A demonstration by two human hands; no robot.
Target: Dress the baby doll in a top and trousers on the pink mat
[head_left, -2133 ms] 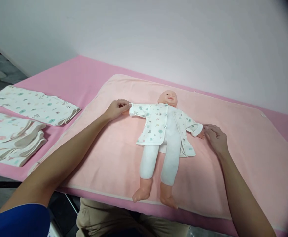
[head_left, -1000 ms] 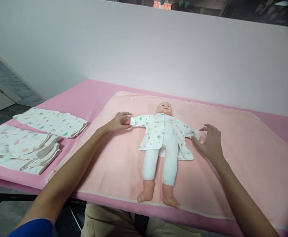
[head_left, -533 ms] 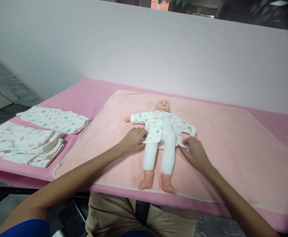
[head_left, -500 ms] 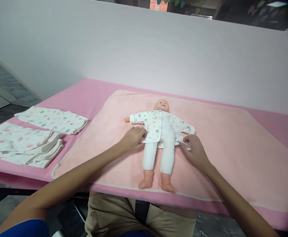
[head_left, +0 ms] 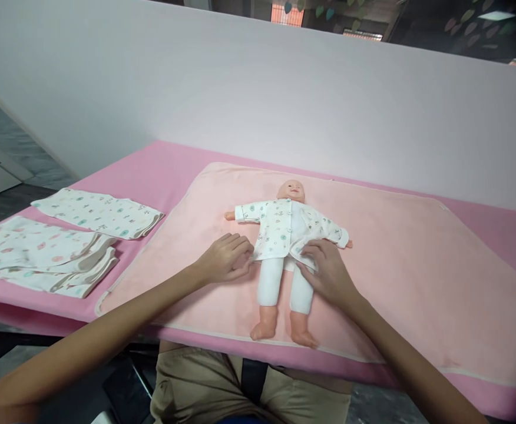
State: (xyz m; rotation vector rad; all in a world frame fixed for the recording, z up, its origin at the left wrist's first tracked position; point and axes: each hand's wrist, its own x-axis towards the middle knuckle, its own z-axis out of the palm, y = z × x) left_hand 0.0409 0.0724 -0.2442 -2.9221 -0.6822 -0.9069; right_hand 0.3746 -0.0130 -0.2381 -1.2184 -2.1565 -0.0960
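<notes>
A pale wall rose behind the work, with a dark window above it, dotted with leaf-shaped marks. Below stood a table covered in pink, and over much of it a peach blanket with a light edging lay spread out flat.

A doll lay face up near the middle of the blanket, its head toward the wall and its bare feet near the table's front edge. It wore a white printed jacket with both sleeves on, its arms stretched out to the sides and its small hands showing beyond the cuffs. White covered the legs down to the ankles.

The right hand grasped the lower part of the jacket's front panel between thumb and fingers, drawing its edge in over the doll's belly. The left hand was at the opposite side of the hem, its fingers curled and the thumb beneath them; whether they pinched the cloth or only rested beside it could not be told from this angle.

Toward the person's left, on the pink cover, lay a stack of folded printed cloths, and just behind it another folded cloth. The person's khaki trousers showed below the table's front edge.
</notes>
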